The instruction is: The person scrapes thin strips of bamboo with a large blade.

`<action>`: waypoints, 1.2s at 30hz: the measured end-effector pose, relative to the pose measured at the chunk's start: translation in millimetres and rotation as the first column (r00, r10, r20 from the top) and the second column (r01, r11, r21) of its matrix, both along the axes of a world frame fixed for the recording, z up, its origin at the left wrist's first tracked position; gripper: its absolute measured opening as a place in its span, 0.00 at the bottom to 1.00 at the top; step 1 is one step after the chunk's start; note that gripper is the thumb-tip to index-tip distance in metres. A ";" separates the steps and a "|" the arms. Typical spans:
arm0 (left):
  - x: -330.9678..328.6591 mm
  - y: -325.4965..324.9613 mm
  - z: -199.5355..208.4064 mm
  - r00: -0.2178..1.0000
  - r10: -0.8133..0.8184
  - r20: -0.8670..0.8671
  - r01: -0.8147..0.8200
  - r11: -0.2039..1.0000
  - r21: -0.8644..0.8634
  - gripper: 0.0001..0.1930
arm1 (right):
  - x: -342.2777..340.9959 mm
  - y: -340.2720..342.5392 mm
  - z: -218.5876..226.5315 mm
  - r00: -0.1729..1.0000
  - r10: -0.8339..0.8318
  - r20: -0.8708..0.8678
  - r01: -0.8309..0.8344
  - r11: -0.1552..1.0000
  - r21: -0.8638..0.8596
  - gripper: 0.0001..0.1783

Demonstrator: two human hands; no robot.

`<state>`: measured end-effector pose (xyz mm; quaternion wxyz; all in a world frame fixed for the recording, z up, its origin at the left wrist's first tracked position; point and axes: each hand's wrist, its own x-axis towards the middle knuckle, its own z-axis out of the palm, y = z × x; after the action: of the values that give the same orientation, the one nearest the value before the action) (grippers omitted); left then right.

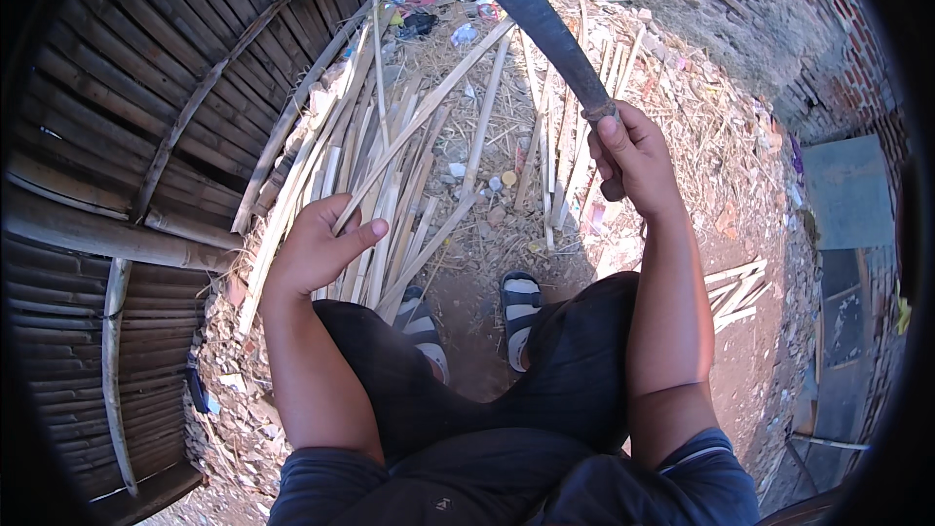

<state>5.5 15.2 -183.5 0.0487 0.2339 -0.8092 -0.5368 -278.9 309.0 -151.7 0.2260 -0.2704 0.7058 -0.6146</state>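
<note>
My right hand [638, 158] is wrapped round the short handle of a machete [547, 27], whose broad dark blade points up and to the left, away from me. In my left hand [326, 242] is the near end of a long, pale bamboo strip [438, 95], pinched under the thumb. The strip slants away to the upper right and passes behind the blade; whether the two touch, I cannot tell. Beneath my left hand lies a pile of split bamboo strips [385, 219], mostly pointing away from me.
A bamboo slat wall [180, 88] stands on the left, a brick wall [730, 15] at the far right. My sandalled feet [519, 317] rest on littered ground. Short bamboo pieces [735, 292] lie to the right, near a grey-blue panel [849, 193]. Bits of rubbish [419, 21] are scattered at the far end.
</note>
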 end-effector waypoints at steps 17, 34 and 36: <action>-2.0 4.1 0.3 0.998 0.045 -0.037 -0.044 0.999 0.029 0.23 | -7.1 2.2 -6.4 0.997 0.058 -0.053 -0.059 0.998 -0.006 0.30; -0.6 2.8 -4.1 0.994 0.054 -0.099 -0.055 0.998 -0.004 0.22 | 2.4 -1.3 0.9 0.994 0.103 -0.033 -0.102 0.995 0.013 0.30; -3.4 4.9 -4.1 0.991 0.068 -0.111 -0.073 0.997 -0.034 0.21 | -0.3 -0.8 -3.5 0.993 0.108 -0.048 -0.108 0.994 0.012 0.30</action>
<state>2.2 20.1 -187.6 0.1164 0.2316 -0.8065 -0.5314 -279.2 308.2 -155.1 0.2429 -0.3219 0.6982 -0.5915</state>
